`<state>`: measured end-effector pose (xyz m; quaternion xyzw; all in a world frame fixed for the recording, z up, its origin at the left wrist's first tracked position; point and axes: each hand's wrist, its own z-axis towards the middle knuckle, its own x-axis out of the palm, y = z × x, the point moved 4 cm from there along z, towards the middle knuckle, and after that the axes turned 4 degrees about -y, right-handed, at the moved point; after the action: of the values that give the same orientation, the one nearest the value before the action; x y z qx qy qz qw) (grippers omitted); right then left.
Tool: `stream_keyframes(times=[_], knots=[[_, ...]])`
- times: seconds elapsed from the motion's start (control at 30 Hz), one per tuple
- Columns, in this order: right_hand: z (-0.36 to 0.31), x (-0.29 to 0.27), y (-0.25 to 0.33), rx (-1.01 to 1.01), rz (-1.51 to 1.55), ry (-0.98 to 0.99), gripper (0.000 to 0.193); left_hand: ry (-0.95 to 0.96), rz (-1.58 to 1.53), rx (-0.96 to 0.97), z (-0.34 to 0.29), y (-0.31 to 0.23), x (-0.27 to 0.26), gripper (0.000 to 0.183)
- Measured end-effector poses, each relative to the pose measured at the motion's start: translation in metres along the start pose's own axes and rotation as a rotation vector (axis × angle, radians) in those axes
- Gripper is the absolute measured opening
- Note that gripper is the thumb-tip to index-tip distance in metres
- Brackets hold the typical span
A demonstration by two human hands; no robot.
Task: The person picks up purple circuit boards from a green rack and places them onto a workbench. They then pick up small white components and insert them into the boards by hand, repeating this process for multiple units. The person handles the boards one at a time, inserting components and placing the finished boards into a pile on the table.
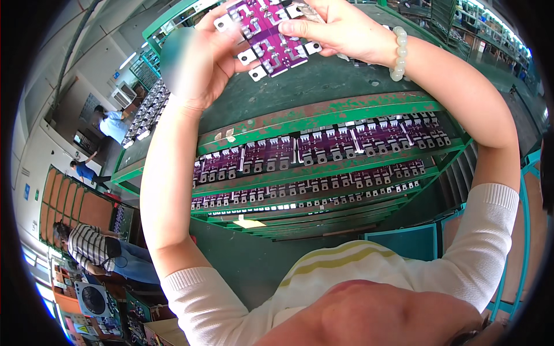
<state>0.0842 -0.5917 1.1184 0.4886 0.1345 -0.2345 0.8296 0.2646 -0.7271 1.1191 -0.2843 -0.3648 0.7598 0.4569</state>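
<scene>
Between both hands, over the top shelf of a green metal rack [323, 112], I hold a purple circuit board [276, 51] with silvery tabbed parts along its sides. My left hand [202, 66] is closed on the board's left edge, by the metal tabs; part of this hand is smeared. With its thumb lying across the face of the board, my right hand [340, 29] grips the right side. The board is tilted, and its top end is cut off by the frame's upper edge.
Rows of similar purple boards [329, 144] fill the tiers below. More boards [151, 109] stand at the shelf's left end. A yellow paper [248, 222] sticks out lower down. People [92, 245] stand at left, near a fan [93, 299]. Blue-green frames [401, 241] are at right.
</scene>
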Motion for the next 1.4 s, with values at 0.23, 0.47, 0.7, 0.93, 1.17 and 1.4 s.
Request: stream_keyframes(times=[0.23, 0.47, 0.7, 0.93, 1.17, 1.4], knots=[[0.001, -0.008, -0.005, 0.060, 0.314, 0.037, 0.023, 0.008, 0.173, -0.036, -0.006, -0.004, 0.023, 0.067], [0.005, -0.036, 0.007, -0.021, 0.170, -0.055, 0.023, 0.008, 0.170, -0.079, -0.008, -0.003, 0.030, 0.070], [0.003, -0.036, 0.018, -0.102, -0.007, -0.018, 0.020, 0.021, 0.217, -0.065, -0.008, -0.005, 0.029, 0.071], [0.000, -0.034, 0.021, -0.070, -0.078, -0.061, 0.022, -0.028, 0.242, -0.116, -0.009, -0.015, 0.043, 0.072], [0.000, -0.033, 0.027, -0.084, -0.169, -0.102, 0.023, -0.042, 0.025, -0.150, -0.014, -0.020, 0.034, 0.055], [0.000, -0.034, 0.027, -0.064, -0.193, -0.110, 0.024, -0.337, 0.289, 0.005, -0.008, -0.016, 0.001, 0.029]])
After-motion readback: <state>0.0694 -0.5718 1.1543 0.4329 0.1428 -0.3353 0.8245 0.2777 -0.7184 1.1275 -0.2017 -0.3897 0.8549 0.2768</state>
